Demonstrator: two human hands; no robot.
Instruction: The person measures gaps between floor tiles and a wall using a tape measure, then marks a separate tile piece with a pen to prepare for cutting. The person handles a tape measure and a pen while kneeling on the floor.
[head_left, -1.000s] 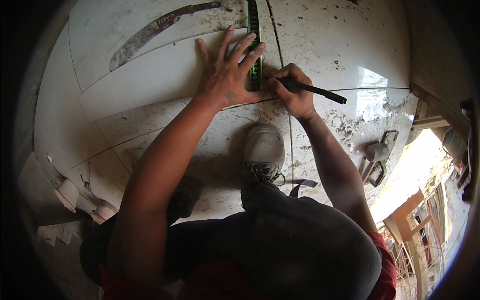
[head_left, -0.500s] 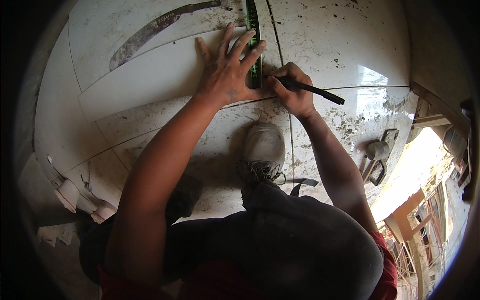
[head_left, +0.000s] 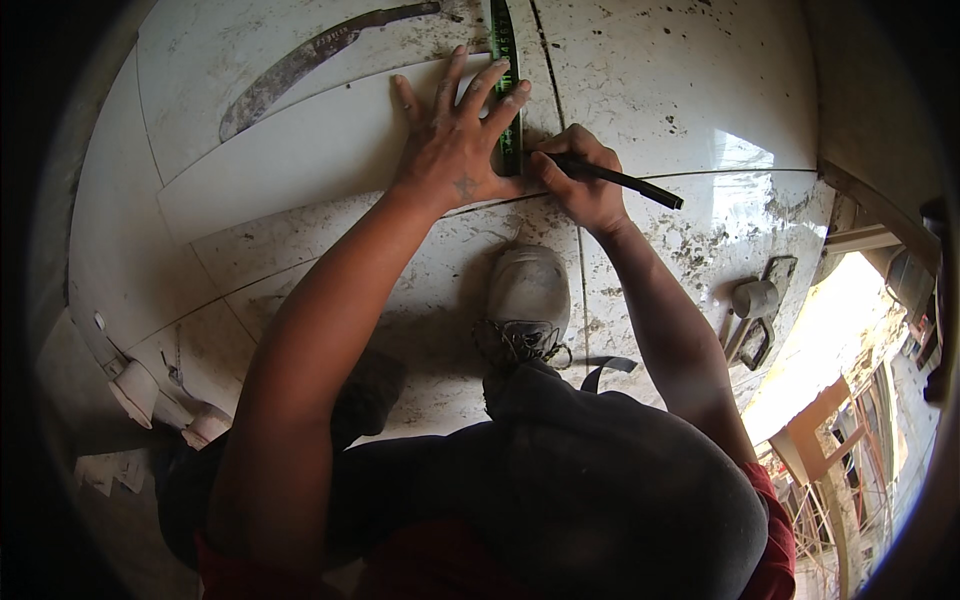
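Note:
My left hand (head_left: 455,140) lies flat with fingers spread on a loose white tile (head_left: 300,160) and presses down a green and black ruler (head_left: 505,60) that runs away from me. My right hand (head_left: 585,185) grips a black marker (head_left: 625,182), its tip against the ruler's right edge near the tile's near corner. The tile rests on a dirty white tiled floor (head_left: 680,90).
My grey shoe (head_left: 527,300) stands on the floor just below my hands. A long dark blade-like tool (head_left: 300,60) lies at the upper left. A metal hand tool (head_left: 750,310) sits at the right by the floor's edge. White pipe fittings (head_left: 135,390) lie at the left.
Both hands hold nearly the same pose. My left fingers have shifted slightly on the ruler, and the marker stays at the ruler's edge.

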